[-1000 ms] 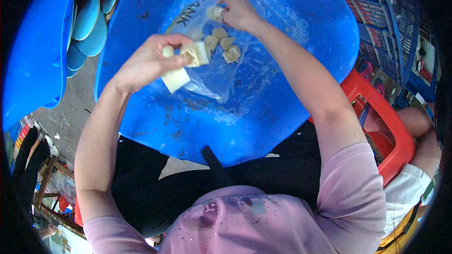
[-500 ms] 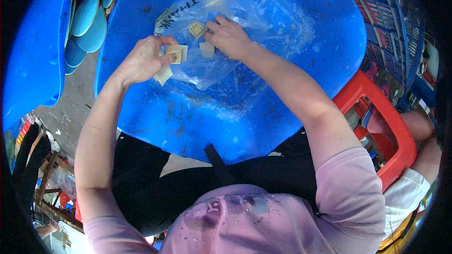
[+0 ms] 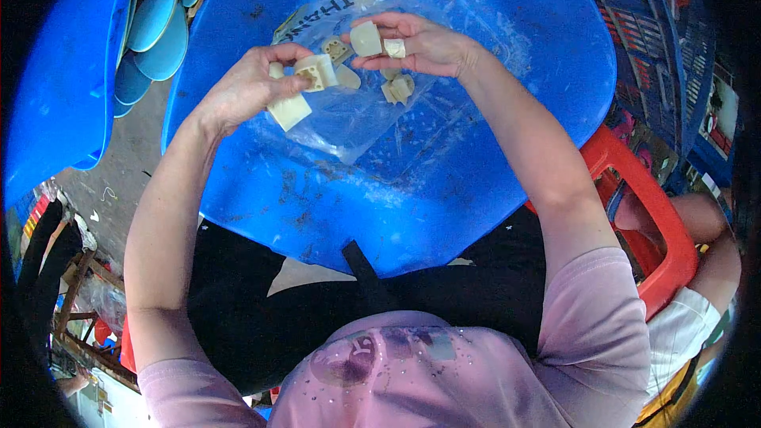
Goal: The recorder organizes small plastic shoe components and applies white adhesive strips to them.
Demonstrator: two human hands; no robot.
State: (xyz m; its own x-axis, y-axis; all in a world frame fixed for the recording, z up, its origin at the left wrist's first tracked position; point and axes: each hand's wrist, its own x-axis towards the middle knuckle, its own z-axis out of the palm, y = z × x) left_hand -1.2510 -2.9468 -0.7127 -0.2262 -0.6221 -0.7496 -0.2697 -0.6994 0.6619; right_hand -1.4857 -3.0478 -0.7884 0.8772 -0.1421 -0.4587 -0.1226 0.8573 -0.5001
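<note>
Since half a second ago, the right hand [image 3: 432,43] has turned palm up, its grip loosely holding one rounded block [image 3: 365,40]; beside that is a small pale thing [image 3: 394,48] — block or finger wrap, it is hard to tell. Thumb and fingers of the left hand [image 3: 246,87] pinch at least two blocks [image 3: 319,71], partly hidden. At least three loose blocks [image 3: 399,89] lie at the clear bag [image 3: 349,119], inside or on top unclear. All are cream — some flat-faced, two showing small holes.
</note>
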